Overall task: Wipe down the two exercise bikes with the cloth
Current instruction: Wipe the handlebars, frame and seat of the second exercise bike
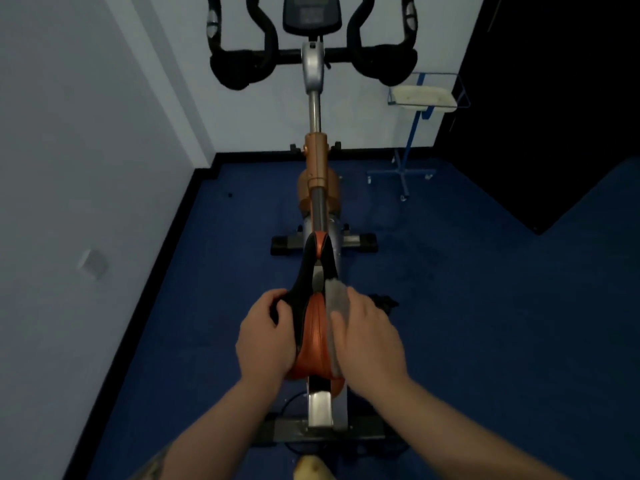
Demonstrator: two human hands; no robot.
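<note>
One exercise bike (314, 161) with an orange and silver frame stands straight ahead of me, its black handlebars (242, 64) and console (311, 15) at the top. Its black and orange saddle (313, 327) is just below me. My left hand (266, 337) grips the saddle's left edge, thumb on top. My right hand (369, 336) presses a grey cloth (334, 299) flat against the saddle's right side, fingers fairly straight. No second bike is in view.
A white wall (86, 168) runs close along the left with a socket (92, 263) on it. A blue wire stand (415, 133) with a white tray stands at the back right. Blue carpet (485, 306) spreads to the right. A dark wall (554, 98) fills the far right.
</note>
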